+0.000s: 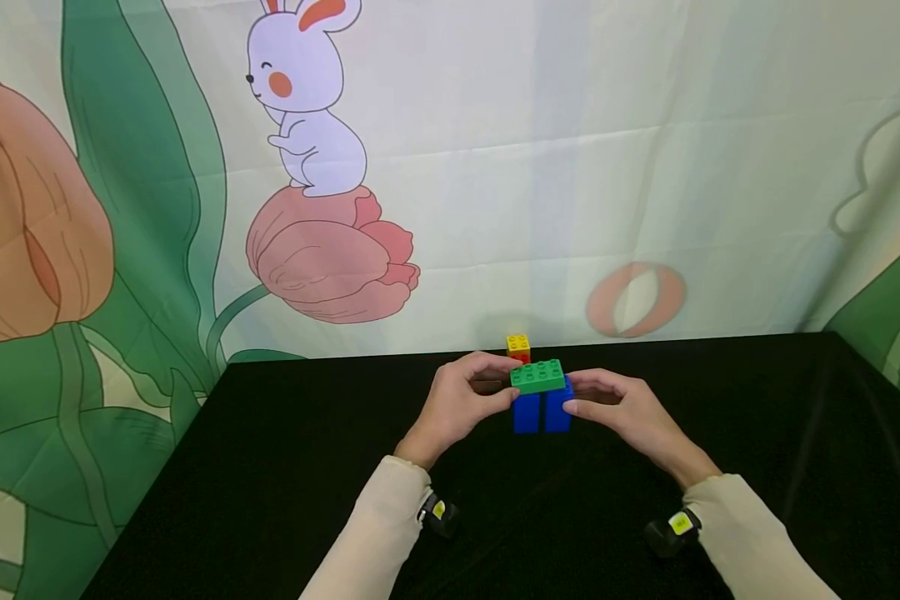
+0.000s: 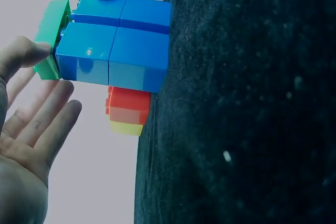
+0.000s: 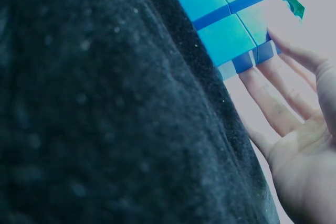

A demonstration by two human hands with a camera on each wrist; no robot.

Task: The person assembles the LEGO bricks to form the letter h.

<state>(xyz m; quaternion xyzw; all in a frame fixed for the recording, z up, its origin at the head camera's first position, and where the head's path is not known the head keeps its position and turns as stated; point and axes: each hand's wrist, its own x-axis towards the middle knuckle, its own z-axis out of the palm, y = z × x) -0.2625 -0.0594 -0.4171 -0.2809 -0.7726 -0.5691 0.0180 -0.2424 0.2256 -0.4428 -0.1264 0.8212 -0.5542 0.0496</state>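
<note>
Green brick (image 1: 537,377): left hand (image 1: 461,400) pinches it, right hand (image 1: 633,414) grips blue stack (image 1: 558,412).

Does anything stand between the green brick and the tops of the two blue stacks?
Nothing visible does. The left hand holds the green brick at the top of the blue stacks; the red brick and yellow brick stand behind them, out of the way.

Left grip (image 1: 461,396), green brick (image 1: 537,377); right grip (image 1: 630,410), blue stack (image 1: 556,414)
</note>
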